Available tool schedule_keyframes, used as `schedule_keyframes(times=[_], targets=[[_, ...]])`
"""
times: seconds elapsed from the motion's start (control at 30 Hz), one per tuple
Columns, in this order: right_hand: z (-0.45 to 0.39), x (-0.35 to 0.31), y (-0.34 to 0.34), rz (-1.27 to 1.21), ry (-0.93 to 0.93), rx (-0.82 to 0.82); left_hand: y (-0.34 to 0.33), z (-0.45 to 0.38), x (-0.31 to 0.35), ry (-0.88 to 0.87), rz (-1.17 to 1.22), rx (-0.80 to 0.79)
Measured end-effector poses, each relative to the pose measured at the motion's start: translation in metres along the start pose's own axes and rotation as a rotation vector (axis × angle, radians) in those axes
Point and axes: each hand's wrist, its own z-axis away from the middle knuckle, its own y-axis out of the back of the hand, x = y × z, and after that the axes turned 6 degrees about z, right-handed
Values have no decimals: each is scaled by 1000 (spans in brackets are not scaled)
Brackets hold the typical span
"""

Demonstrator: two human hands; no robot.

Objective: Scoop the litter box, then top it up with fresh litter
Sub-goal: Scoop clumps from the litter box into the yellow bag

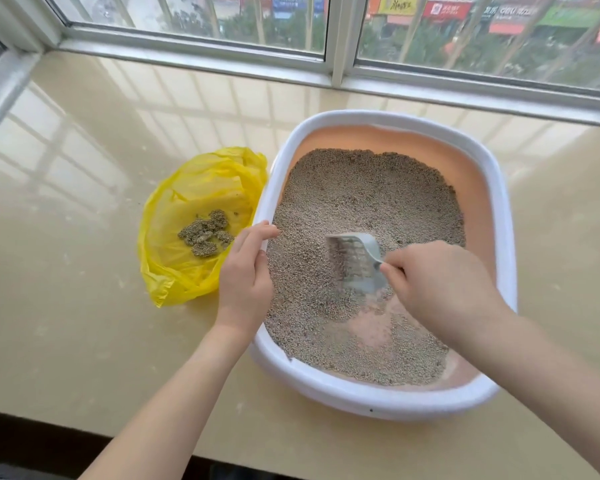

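The litter box (378, 398), a white-rimmed tray with a peach inner wall, sits on the pale stone window ledge (84, 323) close under the window (326, 29). The grey litter (361, 195) inside lies unevenly: heaped toward the far side, with a patch of bare floor showing at the near right. The slotted grey scoop (355, 258) is tipped into the litter near the middle, its open mouth facing left. The right hand (440, 282) has its grip clamped on the scoop's handle, which the fist hides. The left hand (246, 271) has its grip wrapped over the box's left rim, thumb inside, steadying it.

Just beside the box on the left, touching its rim, lies an opened yellow bag (174, 271) holding several dark clumps (207, 233).

This looks like the scooping step, partly done (clumps already bagged, no fresh litter in view). The next move probably calls for drawing the scoop through the untouched far half, lifting it level, letting loose grains sift out over the box, then carrying any clump left across the rim to the bag without spilling on the ledge.
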Motion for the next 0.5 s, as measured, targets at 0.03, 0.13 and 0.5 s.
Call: schedule_keyframes(times=[0.03, 0.13, 0.5], targets=[[-2, -5, 5, 107, 74, 59, 0, 0, 0, 3, 4, -2], [-18, -22, 8, 197, 267, 133, 0, 0, 0, 7, 7, -11], [-69, 2, -21, 355, 829, -30, 1, -1, 0, 5, 16, -28]])
